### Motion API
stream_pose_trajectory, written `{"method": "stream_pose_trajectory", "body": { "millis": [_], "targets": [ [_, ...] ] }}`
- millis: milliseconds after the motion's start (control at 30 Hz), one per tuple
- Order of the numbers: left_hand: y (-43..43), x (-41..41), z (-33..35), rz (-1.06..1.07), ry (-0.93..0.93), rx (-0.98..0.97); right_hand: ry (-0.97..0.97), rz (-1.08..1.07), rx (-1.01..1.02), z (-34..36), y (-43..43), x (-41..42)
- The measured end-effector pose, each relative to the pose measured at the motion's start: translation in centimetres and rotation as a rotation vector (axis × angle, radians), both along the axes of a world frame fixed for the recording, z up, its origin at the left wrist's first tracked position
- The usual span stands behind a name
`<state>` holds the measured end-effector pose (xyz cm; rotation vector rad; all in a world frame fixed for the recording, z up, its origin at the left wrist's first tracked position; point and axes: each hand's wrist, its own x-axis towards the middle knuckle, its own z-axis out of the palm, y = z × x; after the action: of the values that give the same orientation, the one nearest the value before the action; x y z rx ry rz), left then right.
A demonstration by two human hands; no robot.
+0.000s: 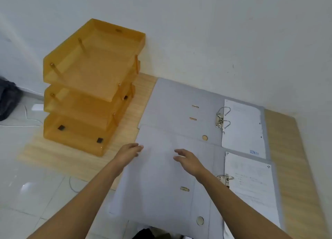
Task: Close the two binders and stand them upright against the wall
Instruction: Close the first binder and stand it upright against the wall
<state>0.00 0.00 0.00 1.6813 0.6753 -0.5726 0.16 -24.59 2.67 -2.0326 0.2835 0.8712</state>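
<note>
Two grey lever-arch binders lie open and flat on a wooden desk (287, 149). The far binder (179, 102) lies by the white wall (215, 32), with white sheets on its metal rings (222, 118). The near binder (161, 185) overlaps the far one's front edge and also holds white sheets (251, 185) on its right half. My left hand (128, 153) reaches to the left edge of the near binder's open cover, fingers spread at the edge. My right hand (187, 160) hovers over the same cover, fingers apart and holding nothing.
An orange translucent three-tier letter tray (89, 88) stands on the desk's left part against the wall. Left of the desk is tiled floor (27, 185) with a white cable (27, 118) and a dark bag (7, 98). A bare strip of desk shows right of the binders.
</note>
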Motion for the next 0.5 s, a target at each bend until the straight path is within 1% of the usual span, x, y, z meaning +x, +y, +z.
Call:
{"method": "stream_pose_trajectory", "body": {
  "millis": [100, 200, 267, 333, 400, 500],
  "targets": [
    [-0.6, 0.5, 0.0, 0.039, -0.005, 0.13, -0.016, -0.012, 0.031, 0.3, -1.3, -0.3],
    [-0.8, -0.6, -0.6, 0.022, 0.098, 0.202, -0.002, -0.001, 0.044, 0.4, -2.0, -1.0],
    [-1.4, -1.6, -1.0, 0.025, 0.09, 0.225, 0.009, 0.004, 0.063, 0.2, -2.6, -1.8],
    [-1.5, -2.2, -1.0, 0.072, 0.058, 0.233, 0.026, 0.01, 0.072, -0.2, -3.0, -2.7],
    [-1.2, -2.5, 0.0, 0.109, 0.041, 0.174, 0.044, 0.027, 0.074, -0.5, -3.4, -3.6],
    [-1.3, -3.4, 2.7, 0.04, 0.012, -0.058, 0.04, 0.023, 0.093, -0.5, -4.1, -4.8]
  ]
}}
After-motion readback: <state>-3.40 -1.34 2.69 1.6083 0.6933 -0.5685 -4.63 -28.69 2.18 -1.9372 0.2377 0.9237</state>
